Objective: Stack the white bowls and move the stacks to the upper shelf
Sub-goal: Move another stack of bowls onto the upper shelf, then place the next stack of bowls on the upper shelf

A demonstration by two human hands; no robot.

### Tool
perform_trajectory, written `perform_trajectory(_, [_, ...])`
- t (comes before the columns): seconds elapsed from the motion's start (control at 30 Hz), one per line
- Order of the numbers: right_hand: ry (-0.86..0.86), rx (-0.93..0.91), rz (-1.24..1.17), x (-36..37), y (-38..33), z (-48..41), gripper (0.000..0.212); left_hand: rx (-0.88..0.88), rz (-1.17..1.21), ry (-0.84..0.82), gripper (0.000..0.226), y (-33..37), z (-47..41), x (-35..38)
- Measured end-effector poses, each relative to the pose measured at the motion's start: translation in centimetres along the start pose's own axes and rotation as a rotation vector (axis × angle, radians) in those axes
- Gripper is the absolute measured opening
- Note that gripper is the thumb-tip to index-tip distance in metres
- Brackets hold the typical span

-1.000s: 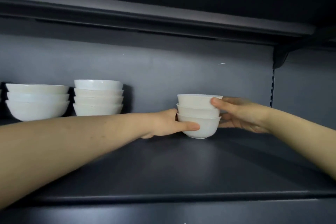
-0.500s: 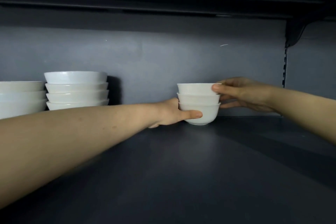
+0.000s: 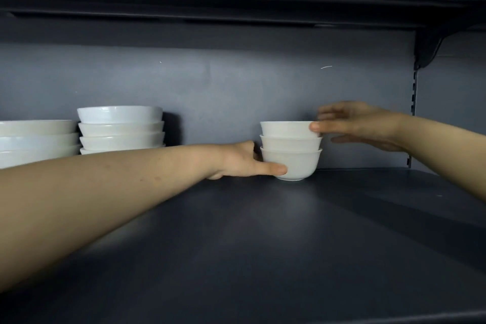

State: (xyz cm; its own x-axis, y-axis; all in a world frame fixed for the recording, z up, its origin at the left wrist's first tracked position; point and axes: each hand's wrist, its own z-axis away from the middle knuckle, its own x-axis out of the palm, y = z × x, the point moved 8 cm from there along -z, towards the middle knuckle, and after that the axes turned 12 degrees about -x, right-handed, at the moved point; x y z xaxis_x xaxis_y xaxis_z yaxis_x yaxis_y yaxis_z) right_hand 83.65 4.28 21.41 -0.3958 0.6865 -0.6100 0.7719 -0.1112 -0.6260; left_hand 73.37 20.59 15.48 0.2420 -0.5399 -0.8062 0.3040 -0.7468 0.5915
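Resting on the shelf (image 3: 263, 244), the three-bowl stack (image 3: 290, 151) is gripped low by the left hand (image 3: 236, 162); the right hand (image 3: 363, 126), spread loose, touches its top rim.

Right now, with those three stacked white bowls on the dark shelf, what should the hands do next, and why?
Probably let go and draw both hands back. The stack of three small white bowls appears to rest upright on the dark grey shelf; the left hand grips its bottom bowl, the right hand merely touches the top.
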Motion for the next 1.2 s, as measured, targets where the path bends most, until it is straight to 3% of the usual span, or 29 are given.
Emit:
perform_trajectory(0.13, [0.009, -0.113, 0.331, -0.7, -5.1, 0.8, 0.085, -0.097, -0.168, 0.027, 0.094, -2.1, 2.7, -3.0])
perform_trajectory(0.2, [-0.023, -0.137, 0.463, 0.1, -8.2, 1.7, 0.075, -0.109, -0.234, 0.006, 0.093, -3.0, 4.7, -4.3])
perform_trajectory(0.33, [-0.133, -0.141, 0.480, 4.1, -13.3, 4.0, 0.059, -0.081, -0.325, -0.003, 0.084, -4.9, 9.2, -6.9])
perform_trajectory(0.73, [-0.262, 0.113, 0.612, 16.5, -26.4, 14.5, 0.062, 0.220, -0.346, -0.005, 0.065, -9.9, 26.0, -13.0])
perform_trajectory(0.93, [-0.403, 0.242, 0.670, 21.5, -31.3, 19.9, 0.061, 0.338, -0.316, -0.111, 0.061, -11.1, 33.6, -13.8])
perform_trajectory(1.2, [-0.566, 0.410, 0.798, 25.2, -33.2, 27.7, 0.082, 0.373, -0.690, -0.245, 0.064, -14.3, 40.6, -8.5])
